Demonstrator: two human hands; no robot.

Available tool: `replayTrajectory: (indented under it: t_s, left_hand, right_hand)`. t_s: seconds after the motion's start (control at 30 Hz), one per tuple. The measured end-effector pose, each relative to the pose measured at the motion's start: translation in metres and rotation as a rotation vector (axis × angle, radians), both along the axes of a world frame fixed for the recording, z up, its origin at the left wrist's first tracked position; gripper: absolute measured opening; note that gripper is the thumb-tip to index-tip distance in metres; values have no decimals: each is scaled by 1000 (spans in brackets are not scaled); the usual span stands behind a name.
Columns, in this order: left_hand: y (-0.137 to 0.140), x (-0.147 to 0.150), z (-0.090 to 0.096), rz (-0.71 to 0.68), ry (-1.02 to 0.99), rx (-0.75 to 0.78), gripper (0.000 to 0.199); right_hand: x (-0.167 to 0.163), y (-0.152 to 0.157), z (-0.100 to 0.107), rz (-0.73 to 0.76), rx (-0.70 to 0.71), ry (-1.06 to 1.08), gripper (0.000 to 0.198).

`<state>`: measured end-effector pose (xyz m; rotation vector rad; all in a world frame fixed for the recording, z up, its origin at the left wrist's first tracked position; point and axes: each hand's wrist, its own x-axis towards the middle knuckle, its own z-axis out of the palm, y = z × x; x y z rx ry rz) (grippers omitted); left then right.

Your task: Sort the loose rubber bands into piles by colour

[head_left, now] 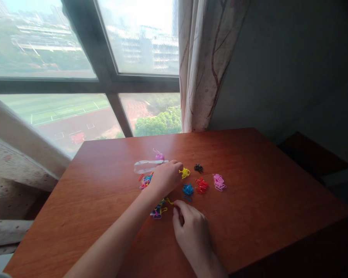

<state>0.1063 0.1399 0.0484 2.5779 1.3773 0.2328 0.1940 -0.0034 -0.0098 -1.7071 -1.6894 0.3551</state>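
Observation:
My left hand (168, 174) reaches across the table, its fingers curled down beside a pile of yellow loop-shaped pins (185, 173). What those fingertips pinch, if anything, is hidden. Lower down, my right hand (193, 222) pinches the end of a yellow loop-shaped pin (169, 201) at the edge of a mixed-colour heap (157, 213). My left forearm covers part of that heap. More mixed pins (145, 181) lie just left of my left wrist. To the right are separate piles of blue pins (188, 189), red pins (202, 185), pink pins (219, 182) and black pins (198, 168).
A clear plastic bag (146, 166) lies flat behind my left hand, with a shiny pink-purple object (159, 156) beyond it. The brown wooden table (263, 185) meets a window at its far side. Curtains (201, 65) hang beside the glass.

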Motion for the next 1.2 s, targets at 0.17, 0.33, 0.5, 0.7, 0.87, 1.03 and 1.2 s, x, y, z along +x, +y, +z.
replayTrajectory:
  t_s: [0.17,0.33,0.5,0.7,0.87,1.03,1.2]
  left_hand:
    - [-13,-15,10,23,-2,14,17]
    - [-38,-52,15,56,-20,21,16]
    - [-67,-88,1,152,-127,-20,16]
    - [-93,-105,-21,168,-292,-121,19]
    - [-98,-107,-27,158,-375,-196,17]
    - [-97,-110,-30,174,-362,-199,17]
    - [-99,-113,-33,196,-354,-175,16]
  right_hand:
    - [0,0,0,-1,-12,-24,21]
    - [0,-1,5,68,-32,-63,16]
    - [-3,-2,8,233,-49,-56,14]
    - [-8,0,6,276,-38,-158,11]
    - [-10,2,4,308,-21,-208,12]
    - [-10,2,4,324,2,-163,15]
    - [-7,0,5,353,30,-37,16]
